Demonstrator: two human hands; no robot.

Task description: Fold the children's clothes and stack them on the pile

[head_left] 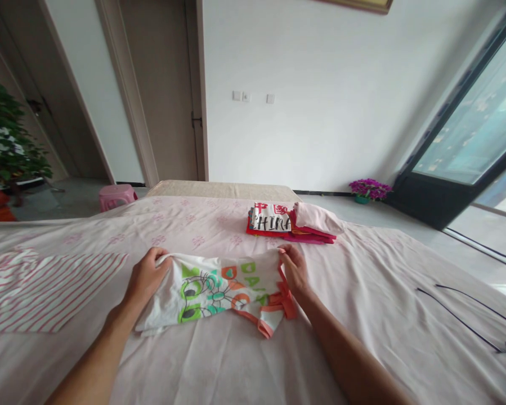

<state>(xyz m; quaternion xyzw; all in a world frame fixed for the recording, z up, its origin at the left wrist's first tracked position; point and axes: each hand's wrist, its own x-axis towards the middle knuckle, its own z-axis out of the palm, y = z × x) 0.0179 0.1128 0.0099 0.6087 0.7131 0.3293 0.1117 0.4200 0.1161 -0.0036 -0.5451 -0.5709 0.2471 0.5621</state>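
A white T-shirt (213,292) with a green, teal and orange print lies sideways on the bed, its far edge raised between my hands. My left hand (149,270) pinches the far left corner at the hem. At the collar end, my right hand (294,270) grips the far right corner. The orange-trimmed sleeve (269,320) rests toward me, on the right. Beyond the shirt sits a stack of folded clothes (273,218), with a white piece lettered "CHINA" on top and a pale pink folded piece (318,216) beside it.
A red-striped white garment (67,287) is spread at the left of the pink bedsheet (371,326). Thin dark cords or glasses-like arms (459,320) lie at the right. Past the bed are a pink stool (117,196), purple flowers (371,190) and a leafy plant (12,135).
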